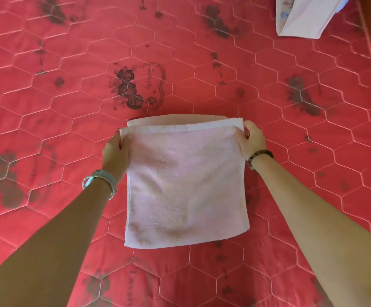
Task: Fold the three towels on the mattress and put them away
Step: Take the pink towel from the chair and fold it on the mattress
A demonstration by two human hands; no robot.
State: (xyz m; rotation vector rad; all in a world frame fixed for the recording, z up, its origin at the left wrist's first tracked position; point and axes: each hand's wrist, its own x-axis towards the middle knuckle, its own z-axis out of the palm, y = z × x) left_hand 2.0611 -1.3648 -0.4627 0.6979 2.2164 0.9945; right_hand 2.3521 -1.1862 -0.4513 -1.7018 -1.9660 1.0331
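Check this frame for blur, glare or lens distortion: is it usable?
Head view: soft, even light, no glare; the pink towel, left hand and right hand are reasonably sharp; wide-angle distortion bends the mattress stitching near the edges; usable.

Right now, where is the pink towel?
Head view: the towel lies centre on the mattress, far corners pinched by left hand and right hand.

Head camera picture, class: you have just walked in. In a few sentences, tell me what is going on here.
A person is folding a pink towel on a red quilted mattress. The left hand and the right hand each pinch a far corner of the top layer, whose edge lies just short of the layer beneath. Another pale cloth item lies at the mattress's far right corner.
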